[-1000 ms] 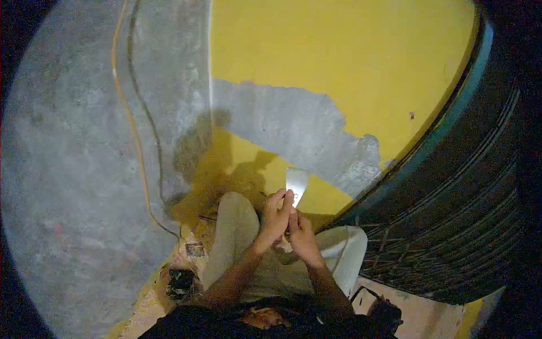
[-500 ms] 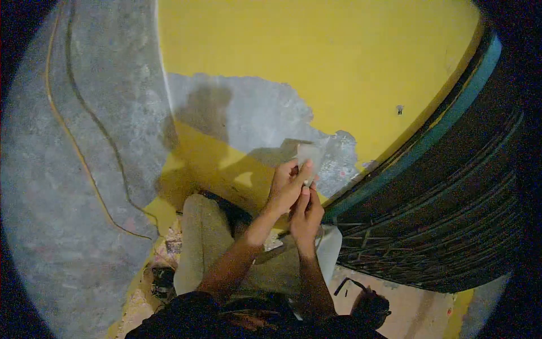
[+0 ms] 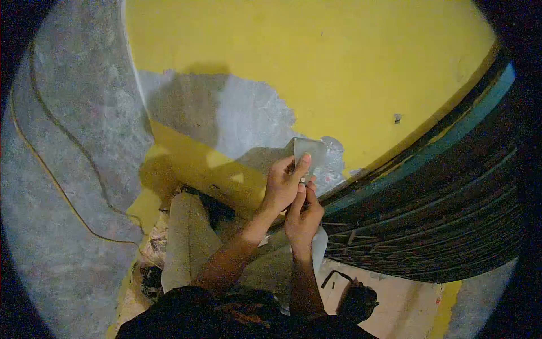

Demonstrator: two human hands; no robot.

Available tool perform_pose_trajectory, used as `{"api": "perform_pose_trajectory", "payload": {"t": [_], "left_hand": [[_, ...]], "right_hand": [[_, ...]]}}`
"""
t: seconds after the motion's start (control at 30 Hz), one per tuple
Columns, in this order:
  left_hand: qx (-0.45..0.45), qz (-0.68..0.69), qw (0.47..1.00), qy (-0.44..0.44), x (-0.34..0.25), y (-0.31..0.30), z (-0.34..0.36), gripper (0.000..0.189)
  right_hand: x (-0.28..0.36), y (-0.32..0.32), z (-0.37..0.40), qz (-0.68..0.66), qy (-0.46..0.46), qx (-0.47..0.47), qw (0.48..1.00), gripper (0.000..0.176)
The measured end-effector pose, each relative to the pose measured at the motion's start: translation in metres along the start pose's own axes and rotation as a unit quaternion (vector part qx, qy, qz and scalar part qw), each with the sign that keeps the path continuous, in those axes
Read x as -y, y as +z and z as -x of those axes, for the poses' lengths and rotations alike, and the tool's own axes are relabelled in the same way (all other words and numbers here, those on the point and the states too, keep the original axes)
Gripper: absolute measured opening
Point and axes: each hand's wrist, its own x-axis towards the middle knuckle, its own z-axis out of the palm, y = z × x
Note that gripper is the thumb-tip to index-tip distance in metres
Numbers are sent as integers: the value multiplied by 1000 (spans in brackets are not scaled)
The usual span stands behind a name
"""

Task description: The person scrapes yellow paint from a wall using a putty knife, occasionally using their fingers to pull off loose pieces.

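Note:
In the head view, a flat grey rectangular plate (image 3: 309,151) is held upright in my left hand (image 3: 284,183), thumb across its near face and fingers behind it. Just below, my right hand (image 3: 303,220) has its thumb and fingertips pinched together at the plate's lower edge. A tiny pale thing shows between the two hands, too small to name. The fingers partly hide the plate's lower part. Behind the hands lies a yellow painted surface (image 3: 339,73) with a bare grey patch (image 3: 248,107).
A thin cable (image 3: 62,192) runs down the grey surface at left. At right stands a dark slatted panel (image 3: 429,220) with a teal edge (image 3: 457,124). A dark object with a strap (image 3: 357,299) lies at lower right. My bent leg (image 3: 189,237) is below the hands.
The view has shifted a little, so the surroundings sit further left. The plate has tilted slightly in my left hand, and my right fingertips remain close to its lower edge.

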Motion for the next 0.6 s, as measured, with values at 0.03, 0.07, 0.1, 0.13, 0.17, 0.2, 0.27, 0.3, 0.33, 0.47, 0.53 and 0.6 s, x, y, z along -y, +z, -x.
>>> {"api": "perform_pose_trajectory", "payload": {"t": [0.03,0.07,0.1,0.13,0.17,0.2,0.27,0.3,0.33,0.47,0.53,0.6], "left_hand": [[2,15,1000,7,-8,1,2,44],[2,17,1000,7,-6,1,0,44],[2,5,1000,17,-1,1,-1,44],[2,-7,1000,26,3,0,-2,45],[1,-7,1000,26,0,3,-2,45],[-7,30,1000,1,-3,6,-1,46],[-13,66,997,-24,-4,9,-3,46],[-19,47,998,-21,-1,10,-4,46],[-25,29,999,-16,2,12,-6,47],[-87,9,995,47,-48,10,-19,46],[-65,147,987,24,-81,9,-29,47],[-47,128,990,33,-71,-5,-32,47]], "right_hand": [[0,0,-1,2,-1,1,1000,33],[0,-1,-2,16,8,8,1000,33],[0,-2,-2,31,18,15,999,33],[3,-4,-3,32,18,15,999,33],[9,-6,-5,47,31,28,998,33],[12,-8,-8,62,45,40,996,34],[8,-10,-15,56,62,45,995,34],[7,-11,-16,50,81,51,994,34],[9,-12,-18,50,81,49,994,34],[51,-11,-55,107,-45,78,990,34],[72,-10,-69,129,-102,89,982,34],[89,-9,-77,100,-3,171,980,35]]}}
